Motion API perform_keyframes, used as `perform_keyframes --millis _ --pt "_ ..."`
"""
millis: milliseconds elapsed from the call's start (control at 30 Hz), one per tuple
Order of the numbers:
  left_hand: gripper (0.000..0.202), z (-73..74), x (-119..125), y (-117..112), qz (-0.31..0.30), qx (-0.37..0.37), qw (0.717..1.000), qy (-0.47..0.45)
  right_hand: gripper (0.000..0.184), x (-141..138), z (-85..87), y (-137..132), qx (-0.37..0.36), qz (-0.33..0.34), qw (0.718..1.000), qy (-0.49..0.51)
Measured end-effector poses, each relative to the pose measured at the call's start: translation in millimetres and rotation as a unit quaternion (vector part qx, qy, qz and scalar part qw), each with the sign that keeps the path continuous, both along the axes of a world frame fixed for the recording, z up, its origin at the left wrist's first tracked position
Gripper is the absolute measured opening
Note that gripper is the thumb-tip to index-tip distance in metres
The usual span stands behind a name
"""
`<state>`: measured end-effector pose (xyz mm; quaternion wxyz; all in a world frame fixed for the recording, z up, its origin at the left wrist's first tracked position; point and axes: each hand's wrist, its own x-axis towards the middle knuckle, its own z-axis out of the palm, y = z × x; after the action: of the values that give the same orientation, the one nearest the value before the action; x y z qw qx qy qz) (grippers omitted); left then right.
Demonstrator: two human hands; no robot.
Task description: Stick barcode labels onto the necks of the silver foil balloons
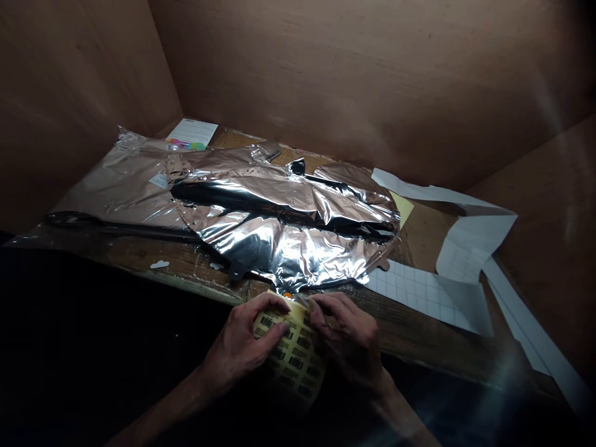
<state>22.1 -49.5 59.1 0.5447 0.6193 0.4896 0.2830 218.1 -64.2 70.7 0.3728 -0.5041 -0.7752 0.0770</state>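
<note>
Between my hands, at the front edge of the bench, hangs a yellowish sheet of barcode labels. My left hand pinches its upper left part between thumb and fingers. At the sheet's upper right corner, the fingertips of my right hand are pressed together; a small pale piece shows at them, too unclear to name as a label. Just beyond my fingers lies a shiny silver foil balloon, flat and wrinkled, with its narrow neck toward me. A small orange spot shows near that neck.
A clear plastic bag lies at the left of the wooden bench. Behind it is a printed card. Curling white label backing paper spreads over the right side. Plywood walls enclose the back and sides.
</note>
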Motion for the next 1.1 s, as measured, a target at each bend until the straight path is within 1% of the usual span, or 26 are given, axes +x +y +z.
perform_keyframes --millis 67,133,200,267,300,333,400,467,533,567,700,800,900,967,1033,1100 --pt "0.021 0.1 0.8 1.0 -0.013 -0.03 0.999 -0.001 0.016 0.7 -1.1 -3.4 0.076 -0.016 0.997 -0.028" --pt "0.03 -0.4 2.7 1.9 -0.024 -0.053 0.998 -0.018 0.022 -0.2 -5.2 -7.3 0.14 0.014 0.987 -0.078" --pt "0.037 -1.8 4.9 2.1 -0.025 -0.062 0.997 -0.038 0.028 -1.7 -10.2 -10.8 0.161 0.068 0.977 -0.125" --pt "0.036 -4.1 6.5 1.6 -0.016 -0.065 0.996 -0.051 0.029 -2.8 -13.5 -12.5 0.153 0.104 0.974 -0.134" --pt "0.035 -5.3 6.8 1.2 -0.012 -0.067 0.996 -0.057 0.029 -2.9 -14.0 -12.5 0.134 0.102 0.979 -0.116" --pt "0.034 -6.4 6.9 0.8 -0.012 -0.069 0.996 -0.063 0.028 -2.7 -13.7 -12.0 0.099 0.088 0.988 -0.083" --pt "0.033 -7.5 6.5 0.4 -0.019 -0.073 0.994 -0.08 0.026 -1.9 -10.9 -9.7 -0.02 0.053 0.998 0.011" --pt "0.034 -7.3 6.3 0.5 -0.038 -0.077 0.993 -0.087 0.018 -0.9 -7.1 -6.8 -0.148 0.035 0.984 0.088" --pt "0.034 -6.6 6.4 1.0 -0.056 -0.082 0.992 -0.079 0.012 -0.2 -4.0 -4.4 -0.218 0.033 0.967 0.128" --pt "0.034 -6.4 6.6 1.1 -0.062 -0.084 0.992 -0.074 0.013 -0.1 -3.1 -3.6 -0.241 0.031 0.96 0.14" --pt "0.031 -7.4 6.1 -0.7 -0.065 -0.087 0.991 -0.077 0.019 0.3 -2.8 -2.6 -0.312 0.026 0.935 0.168" --pt "0.035 -6.9 3.2 -2.5 -0.064 -0.087 0.993 -0.055 0.022 1.8 -2.3 2.4 -0.315 0.004 0.936 0.16" --pt "0.033 -3.6 -1.8 0.9 -0.024 -0.069 0.997 -0.008 0.024 5.5 0.9 16.9 -0.331 -0.04 0.927 0.171" --pt "0.032 -2.4 -4.9 6.8 -0.004 -0.049 0.999 0.016 0.027 8.0 3.3 30.5 -0.356 -0.059 0.915 0.18" --pt "0.035 -4.4 -6.7 13.6 0.01 -0.013 0.999 0.034 0.03 8.8 4.2 44.0 -0.388 -0.051 0.901 0.186" --pt "0.036 -10.4 -6.9 18.7 0.018 0.027 0.997 0.073 0.031 7.5 2.5 54.7 -0.411 -0.035 0.892 0.185"
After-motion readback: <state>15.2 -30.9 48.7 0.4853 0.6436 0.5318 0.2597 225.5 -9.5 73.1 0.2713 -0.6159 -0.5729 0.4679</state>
